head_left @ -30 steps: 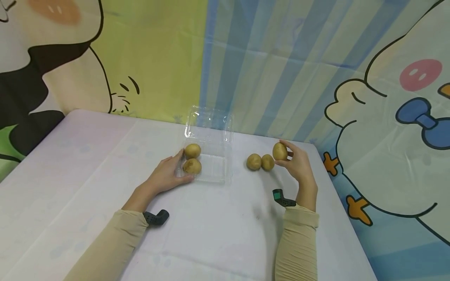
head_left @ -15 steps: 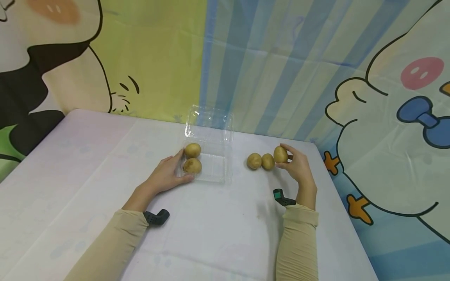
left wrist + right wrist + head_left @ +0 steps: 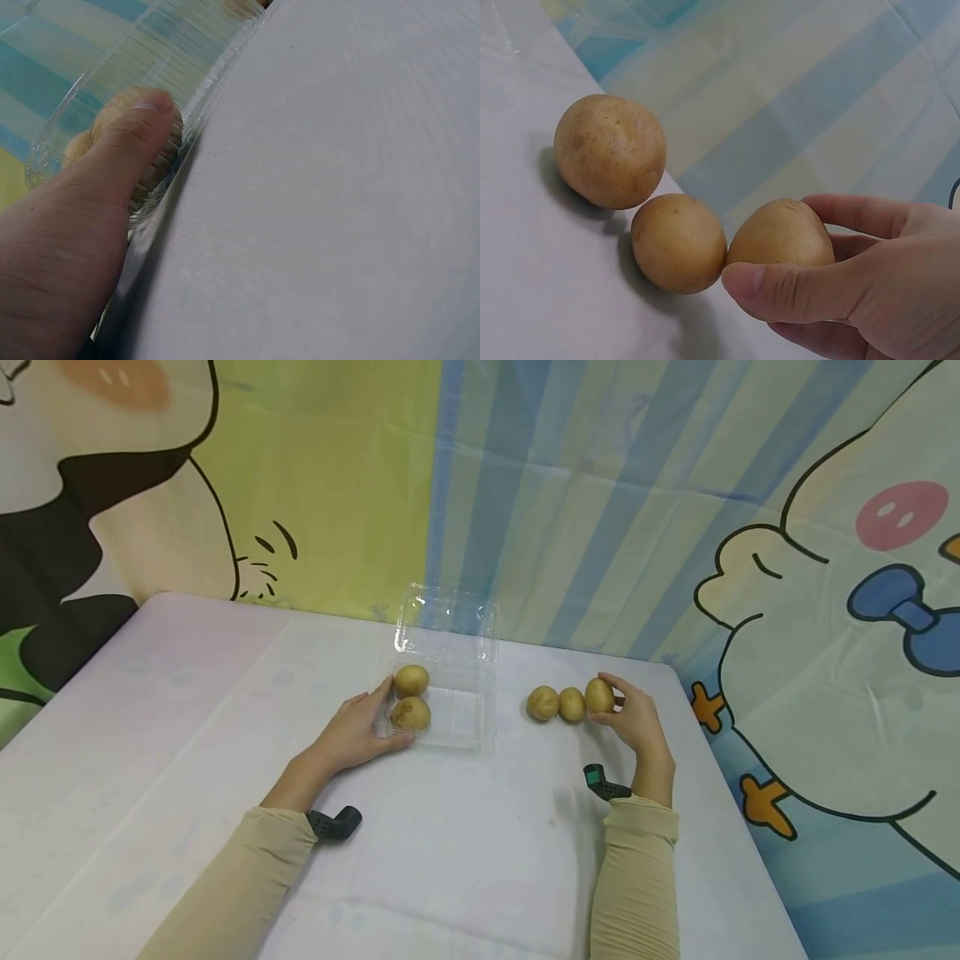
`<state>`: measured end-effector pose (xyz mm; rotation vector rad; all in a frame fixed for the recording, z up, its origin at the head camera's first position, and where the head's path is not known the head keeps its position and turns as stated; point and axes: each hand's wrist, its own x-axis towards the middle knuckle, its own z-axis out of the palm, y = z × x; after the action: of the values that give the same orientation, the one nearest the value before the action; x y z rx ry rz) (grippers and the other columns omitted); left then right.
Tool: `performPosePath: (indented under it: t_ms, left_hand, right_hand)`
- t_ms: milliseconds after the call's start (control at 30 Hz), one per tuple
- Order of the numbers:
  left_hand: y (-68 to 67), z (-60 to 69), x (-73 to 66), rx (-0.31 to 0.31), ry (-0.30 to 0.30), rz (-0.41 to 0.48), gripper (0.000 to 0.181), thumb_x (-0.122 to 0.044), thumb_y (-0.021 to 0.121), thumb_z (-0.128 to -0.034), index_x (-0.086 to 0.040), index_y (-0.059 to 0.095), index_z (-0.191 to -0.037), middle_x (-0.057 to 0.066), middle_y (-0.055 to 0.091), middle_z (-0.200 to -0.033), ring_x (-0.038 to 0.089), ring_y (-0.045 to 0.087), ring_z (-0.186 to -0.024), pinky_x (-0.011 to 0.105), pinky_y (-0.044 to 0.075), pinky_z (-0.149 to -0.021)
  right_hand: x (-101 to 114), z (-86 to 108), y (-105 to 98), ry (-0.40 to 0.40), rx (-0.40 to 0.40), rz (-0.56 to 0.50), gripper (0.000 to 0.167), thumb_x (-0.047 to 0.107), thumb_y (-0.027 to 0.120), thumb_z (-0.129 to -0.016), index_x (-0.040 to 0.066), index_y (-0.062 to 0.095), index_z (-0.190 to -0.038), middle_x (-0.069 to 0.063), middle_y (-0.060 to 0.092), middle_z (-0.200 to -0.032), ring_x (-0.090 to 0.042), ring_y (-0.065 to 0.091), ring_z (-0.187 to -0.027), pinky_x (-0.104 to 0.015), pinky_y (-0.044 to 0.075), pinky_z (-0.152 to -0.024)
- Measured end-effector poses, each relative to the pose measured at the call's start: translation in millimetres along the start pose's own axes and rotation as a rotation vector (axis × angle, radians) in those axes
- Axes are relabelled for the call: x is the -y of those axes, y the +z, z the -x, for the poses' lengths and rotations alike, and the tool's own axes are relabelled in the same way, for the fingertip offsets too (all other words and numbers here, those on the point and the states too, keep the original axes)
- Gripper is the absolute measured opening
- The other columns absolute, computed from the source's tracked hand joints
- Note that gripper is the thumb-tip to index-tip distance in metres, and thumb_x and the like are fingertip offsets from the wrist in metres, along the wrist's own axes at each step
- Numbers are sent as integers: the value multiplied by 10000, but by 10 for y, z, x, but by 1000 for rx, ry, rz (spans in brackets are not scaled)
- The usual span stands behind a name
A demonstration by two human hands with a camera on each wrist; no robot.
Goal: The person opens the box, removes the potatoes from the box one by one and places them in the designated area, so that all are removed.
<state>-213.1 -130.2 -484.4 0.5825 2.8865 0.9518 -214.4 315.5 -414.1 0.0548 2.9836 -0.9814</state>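
In the head view, my right hand [image 3: 633, 714] pinches a potato [image 3: 599, 696] between thumb and fingers. That potato stands at the right end of a row with two others, a middle potato [image 3: 679, 244] and a left potato [image 3: 610, 151]. The right wrist view shows the held one against or very close to the middle one. A clear plastic clamshell container [image 3: 453, 718] sits open to the left, its lid [image 3: 446, 622] raised at the back. My left hand [image 3: 356, 731] holds its left side, thumb at the front wall. Two potatoes [image 3: 411, 714] lie inside along that side.
A white cloth covers the table [image 3: 465, 843]. Behind it hangs a printed curtain [image 3: 570, 510] with stripes and cartoon figures, close to the container's lid. The table's right edge runs just beyond my right hand.
My right hand has lowered the potato slightly, bringing it level with the two loose potatoes and beside the middle one. The left hand and container stay where they were.
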Motion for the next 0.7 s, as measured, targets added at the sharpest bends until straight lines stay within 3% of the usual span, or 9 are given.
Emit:
performPosePath:
  t_ms: [700]
  left_hand:
    - [-10, 11, -10, -10, -3, -10, 1157, -709, 626, -738, -29, 116, -1523, 157, 259, -1557, 323, 313, -1409, 490, 178, -1181]
  right_hand:
    - [-157, -21, 43, 27, 12, 9, 775, 95, 766, -790, 156, 386, -1462, -193, 348, -1507, -448, 473, -1254, -562, 433, -1006]
